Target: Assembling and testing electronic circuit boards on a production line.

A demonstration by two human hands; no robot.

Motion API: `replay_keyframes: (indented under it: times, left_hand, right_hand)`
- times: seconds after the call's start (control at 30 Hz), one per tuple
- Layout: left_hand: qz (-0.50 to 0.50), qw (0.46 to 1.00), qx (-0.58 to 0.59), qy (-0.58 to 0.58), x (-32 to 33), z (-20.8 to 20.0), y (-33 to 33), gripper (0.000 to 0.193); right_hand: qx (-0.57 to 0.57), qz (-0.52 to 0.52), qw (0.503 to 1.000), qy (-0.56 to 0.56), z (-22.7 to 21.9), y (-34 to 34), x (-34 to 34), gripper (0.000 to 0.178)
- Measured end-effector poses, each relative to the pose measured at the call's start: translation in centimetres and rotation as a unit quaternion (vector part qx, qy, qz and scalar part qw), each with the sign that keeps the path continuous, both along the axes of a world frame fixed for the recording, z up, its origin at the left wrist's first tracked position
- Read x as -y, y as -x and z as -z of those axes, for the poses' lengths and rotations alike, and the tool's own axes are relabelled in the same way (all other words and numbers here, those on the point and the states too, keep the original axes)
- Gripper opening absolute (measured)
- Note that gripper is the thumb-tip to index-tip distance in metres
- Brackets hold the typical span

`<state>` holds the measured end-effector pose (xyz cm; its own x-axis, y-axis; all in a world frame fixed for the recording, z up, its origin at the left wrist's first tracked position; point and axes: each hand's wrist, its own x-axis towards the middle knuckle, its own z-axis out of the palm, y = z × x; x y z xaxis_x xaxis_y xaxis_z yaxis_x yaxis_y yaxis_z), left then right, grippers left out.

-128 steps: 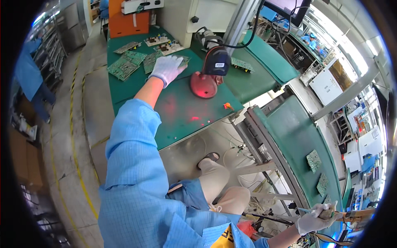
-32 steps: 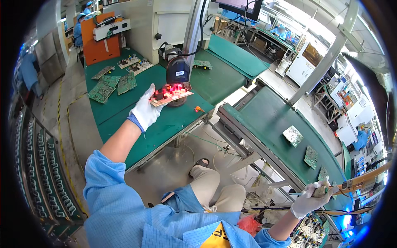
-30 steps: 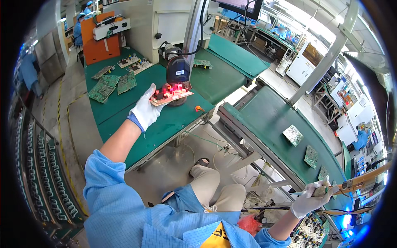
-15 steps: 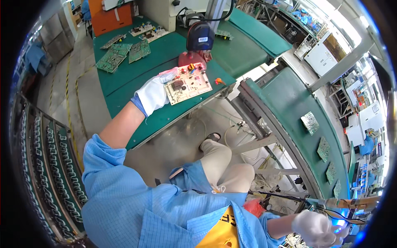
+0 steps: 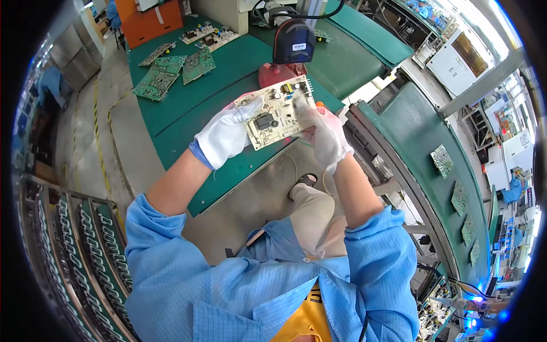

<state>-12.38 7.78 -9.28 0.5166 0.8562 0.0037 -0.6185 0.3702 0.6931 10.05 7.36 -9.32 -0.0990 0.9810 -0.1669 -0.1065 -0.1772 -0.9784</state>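
Note:
Both my hands, in white gloves, hold a cream printed circuit board (image 5: pixel 275 118) with its component side up. My left hand (image 5: pixel 224 135) is closed on its left edge, thumb on top. My right hand (image 5: pixel 326 132) grips the right edge, thumb across the upper face; its other fingers are partly hidden. The board is tilted over the front edge of the green-topped bench (image 5: pixel 228 182). Just beyond it hangs a black scanner head (image 5: pixel 294 43) on a metal post, with a red rounded object (image 5: pixel 275 74) below it.
Several circuit boards (image 5: pixel 159 77) lie at the bench's far left, near an orange box (image 5: pixel 150 25). On the right a green conveyor (image 5: pixel 419 134) curves past, carrying several boards (image 5: pixel 441 161). A rack filled with boards (image 5: pixel 74 256) stands at the lower left.
My right hand has come from the lower right to the board and taken its right edge. The board has shifted slightly right, and the red light over it is gone.

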Motion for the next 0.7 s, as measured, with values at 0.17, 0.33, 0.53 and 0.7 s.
replay_keyframes:
  times: [0.17,0.33,0.53,0.7]
  left_hand:
    - [-0.031,0.999,-0.036,-0.004,0.1,-0.1,0.1,0.038]
    - [-0.031,0.997,-0.073,-0.005,-0.1,-0.4,0.5,0.039]
    - [-0.004,0.999,-0.041,-0.009,-1.9,1.1,1.6,0.045]
    - [0.030,0.999,-0.009,0.004,-3.8,1.9,1.9,0.044]
  right_hand:
    - [0.030,0.037,0.999,-0.013,0.8,1.0,-0.3,0.033]
    - [-0.008,0.066,0.998,-0.004,0.9,2.1,-0.6,0.040]
    - [0.067,0.036,0.996,-0.043,2.9,2.2,-3.0,0.023]
    - [-0.020,0.050,0.998,0.042,3.8,3.1,-5.2,0.042]
